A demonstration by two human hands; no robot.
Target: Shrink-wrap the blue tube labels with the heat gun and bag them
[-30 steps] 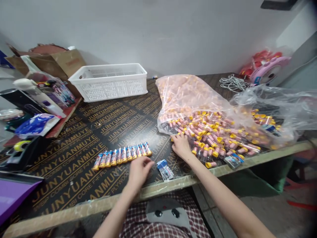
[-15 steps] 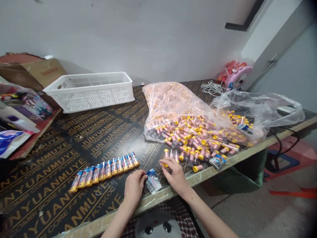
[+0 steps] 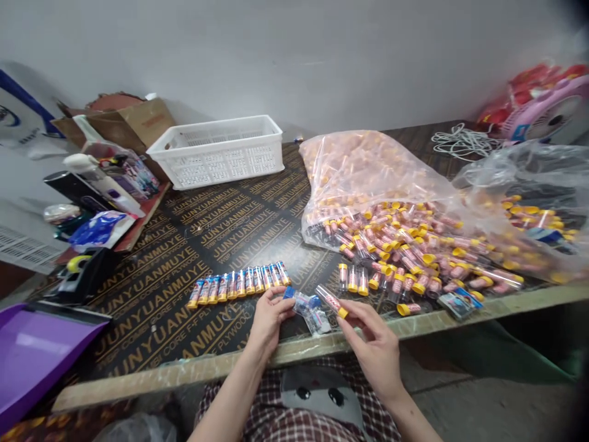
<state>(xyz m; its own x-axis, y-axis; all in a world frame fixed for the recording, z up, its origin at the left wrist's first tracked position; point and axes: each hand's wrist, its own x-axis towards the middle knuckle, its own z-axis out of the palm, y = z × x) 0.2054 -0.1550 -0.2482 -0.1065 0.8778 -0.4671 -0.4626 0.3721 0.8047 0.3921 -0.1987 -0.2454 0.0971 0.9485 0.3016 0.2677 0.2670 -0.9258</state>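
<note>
My right hand pinches a clear tube with a yellow cap and pink contents by its capped end, tilted above the table edge. My left hand holds a small clear sleeve with a blue end between thumb and fingertips. Below it, a small stack of similar flat printed sleeves lies near the table edge. Behind my left hand is a row of tubes in blue printed sleeves, side by side. A few unsleeved tubes stand apart from a loose heap of yellow-capped tubes.
The heap spills from a large translucent bag. A white plastic basket sits at the back. A second clear bag, white cord and pink fan are on the right. At left are a tape dispenser and purple dustpan.
My right hand has picked up a tube from beside the heap and brought it toward my left hand. My left hand has lifted a sleeve from the stack. The camera view has turned left.
</note>
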